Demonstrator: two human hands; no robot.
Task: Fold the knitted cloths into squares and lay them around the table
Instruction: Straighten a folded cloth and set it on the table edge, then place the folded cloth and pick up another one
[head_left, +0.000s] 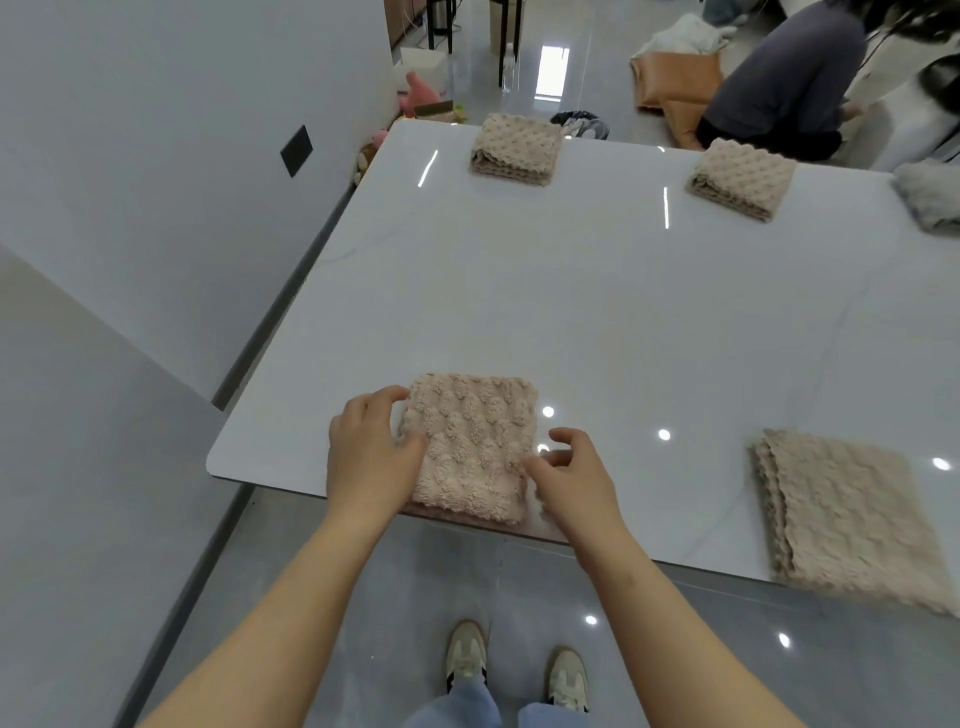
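A pink knitted cloth (470, 441), folded into a square, lies at the near edge of the white table (597, 291). My left hand (371, 447) rests against its left side, thumb on top of the cloth. My right hand (569, 475) touches its right edge with fingers curled and apart. Three beige folded cloths lie around the table: one at the near right (847, 514), one at the far middle (517, 149), one at the far right (743, 177). A grey fluffy cloth (930, 200) sits at the right edge of view.
A white wall (156, 156) runs along the table's left side, with a narrow gap. A person in dark clothes (779, 83) crouches on the floor beyond the far edge beside an orange bag (675, 85). Toys (421, 96) lie at the far left corner.
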